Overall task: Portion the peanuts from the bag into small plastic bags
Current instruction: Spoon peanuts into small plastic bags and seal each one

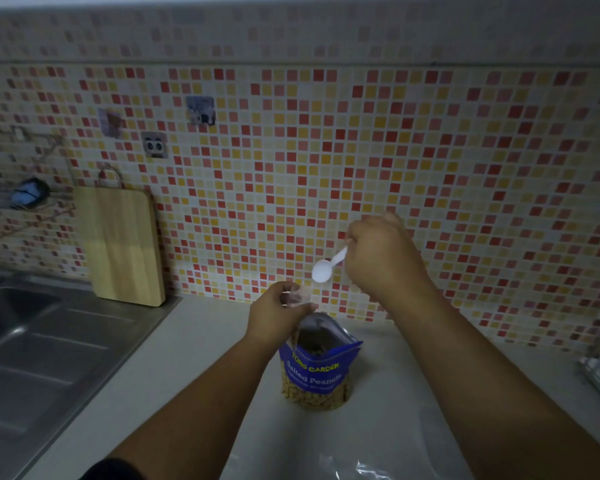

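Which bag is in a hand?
The small clear bag, pinched by the left hand above the blue peanut bag, which stands on the counter.

Left hand (274, 315), right hand (378, 256), forearms (465, 358) bare; black sleeve (113, 470) above left elbow.

A pale wooden rectangular cutting board (120, 244) leaned upright against the mosaic wall of red, orange and yellow tiles (430, 150), at the back of a stainless steel sink (32, 341) with a ribbed drainboard. An off-white countertop (194, 358) adjoined the sink. Three small square stickers (155, 144) clung to the tiles above the board.
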`<action>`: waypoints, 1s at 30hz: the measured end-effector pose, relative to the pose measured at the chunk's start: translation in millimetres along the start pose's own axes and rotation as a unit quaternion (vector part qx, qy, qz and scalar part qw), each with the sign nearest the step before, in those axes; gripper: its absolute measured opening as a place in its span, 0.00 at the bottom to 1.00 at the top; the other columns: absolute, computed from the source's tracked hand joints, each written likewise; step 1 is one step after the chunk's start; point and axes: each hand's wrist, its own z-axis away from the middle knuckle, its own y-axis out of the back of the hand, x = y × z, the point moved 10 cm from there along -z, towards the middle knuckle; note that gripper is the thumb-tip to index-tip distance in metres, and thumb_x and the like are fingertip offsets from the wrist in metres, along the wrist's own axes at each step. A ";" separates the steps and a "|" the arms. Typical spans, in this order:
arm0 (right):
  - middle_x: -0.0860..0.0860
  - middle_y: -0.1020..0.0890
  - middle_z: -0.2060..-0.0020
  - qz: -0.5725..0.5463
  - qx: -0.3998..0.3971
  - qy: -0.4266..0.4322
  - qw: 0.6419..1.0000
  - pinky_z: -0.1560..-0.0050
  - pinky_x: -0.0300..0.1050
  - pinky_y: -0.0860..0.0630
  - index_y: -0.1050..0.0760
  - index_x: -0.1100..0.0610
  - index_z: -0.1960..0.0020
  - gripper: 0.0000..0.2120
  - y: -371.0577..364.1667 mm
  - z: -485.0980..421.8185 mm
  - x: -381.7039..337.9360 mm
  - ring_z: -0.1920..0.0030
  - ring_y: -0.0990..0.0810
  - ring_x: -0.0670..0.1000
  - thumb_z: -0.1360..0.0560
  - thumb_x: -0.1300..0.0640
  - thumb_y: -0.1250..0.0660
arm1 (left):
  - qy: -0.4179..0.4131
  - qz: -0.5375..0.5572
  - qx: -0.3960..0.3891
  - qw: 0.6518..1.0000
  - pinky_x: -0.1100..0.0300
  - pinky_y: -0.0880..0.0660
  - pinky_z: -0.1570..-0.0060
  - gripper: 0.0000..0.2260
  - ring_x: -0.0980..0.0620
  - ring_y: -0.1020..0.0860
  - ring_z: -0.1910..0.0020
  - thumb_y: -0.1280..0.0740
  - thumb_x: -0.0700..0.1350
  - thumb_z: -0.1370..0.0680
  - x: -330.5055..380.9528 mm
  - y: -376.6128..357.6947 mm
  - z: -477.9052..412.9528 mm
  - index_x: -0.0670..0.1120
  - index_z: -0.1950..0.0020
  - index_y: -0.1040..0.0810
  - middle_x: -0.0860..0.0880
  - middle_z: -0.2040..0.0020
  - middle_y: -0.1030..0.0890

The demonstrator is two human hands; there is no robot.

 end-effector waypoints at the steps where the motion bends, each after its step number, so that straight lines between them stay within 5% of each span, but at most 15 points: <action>1: 0.53 0.20 0.54 -0.001 -0.017 -0.041 0.999 0.46 0.47 0.26 0.21 0.59 0.49 0.09 -9.0 0.5 15.2 0.45 0.27 0.54 0.25 0.61 0.39 | 0.003 0.006 0.001 1.000 0.53 0.21 0.47 0.20 0.52 0.20 0.51 0.24 0.46 0.31 -1.8 1.8 0.4 0.49 0.42 0.24 0.49 0.48 0.19; 4: 0.54 0.21 0.55 0.018 -0.118 -0.136 0.983 0.51 0.46 0.23 0.22 0.60 0.50 0.08 -60.9 11.7 50.3 0.50 0.23 0.55 0.25 0.60 0.39 | 0.008 0.019 0.004 1.000 0.52 0.20 0.48 0.19 0.50 0.20 0.50 0.24 0.46 0.31 -6.0 5.6 1.3 0.50 0.42 0.24 0.48 0.47 0.19; 9: 0.51 0.27 0.65 0.066 -0.303 -0.166 0.936 0.69 0.40 0.31 0.26 0.58 0.60 0.07 -152.2 54.2 63.9 0.67 0.29 0.49 0.28 0.55 0.32 | -0.006 0.021 0.008 1.000 0.54 0.21 0.48 0.20 0.51 0.20 0.50 0.24 0.46 0.31 -0.5 5.1 5.7 0.49 0.41 0.24 0.49 0.48 0.19; 11: 0.51 0.25 0.65 0.053 -0.307 -0.168 0.935 0.67 0.40 0.30 0.25 0.57 0.57 0.05 -163.1 62.6 64.7 0.67 0.29 0.49 0.27 0.55 0.33 | -0.013 0.023 0.003 1.000 0.54 0.20 0.48 0.21 0.51 0.20 0.50 0.25 0.46 0.31 2.5 4.0 7.7 0.48 0.40 0.25 0.50 0.48 0.19; 14: 0.55 0.20 0.54 0.048 -0.313 -0.158 0.935 0.58 0.44 0.27 0.21 0.59 0.47 0.11 -170.2 70.5 65.3 0.54 0.25 0.54 0.23 0.56 0.39 | -0.023 0.012 0.001 1.000 0.54 0.20 0.49 0.21 0.51 0.20 0.50 0.25 0.46 0.30 4.5 4.3 10.5 0.48 0.40 0.25 0.49 0.48 0.20; 17: 0.52 0.18 0.49 -0.050 -0.218 -0.159 0.962 0.49 0.46 0.26 0.19 0.53 0.47 0.14 -142.7 62.5 55.9 0.44 0.26 0.55 0.22 0.51 0.42 | -0.033 0.006 0.002 0.999 0.53 0.20 0.48 0.20 0.51 0.20 0.50 0.25 0.46 0.30 5.6 4.4 11.9 0.49 0.41 0.25 0.49 0.48 0.19; 21: 0.56 0.18 0.44 -0.308 -0.206 -0.182 0.911 0.46 0.45 0.28 0.19 0.58 0.44 0.19 -115.6 58.3 24.5 0.43 0.21 0.55 0.23 0.44 0.37 | -0.040 -0.005 -0.005 0.999 0.53 0.19 0.49 0.21 0.52 0.19 0.52 0.25 0.46 0.31 8.5 1.6 13.5 0.49 0.40 0.25 0.49 0.49 0.19; 27: 0.58 0.16 0.53 -0.361 -0.205 -0.229 0.881 0.52 0.45 0.23 0.17 0.60 0.52 0.14 -109.9 63.4 19.0 0.52 0.18 0.54 0.27 0.49 0.31 | -0.055 -0.014 -0.011 0.998 0.68 0.23 0.60 0.21 0.54 0.20 0.53 0.24 0.45 0.31 18.0 -2.8 21.4 0.49 0.40 0.25 0.51 0.51 0.19; 30: 0.55 0.16 0.54 -0.356 -0.199 -0.226 0.885 0.61 0.39 0.27 0.17 0.57 0.53 0.09 -108.2 65.9 20.5 0.57 0.20 0.51 0.26 0.53 0.32 | -0.049 -0.015 -0.028 0.998 0.67 0.22 0.59 0.23 0.53 0.20 0.53 0.24 0.46 0.32 17.4 -5.2 25.6 0.50 0.40 0.26 0.51 0.50 0.20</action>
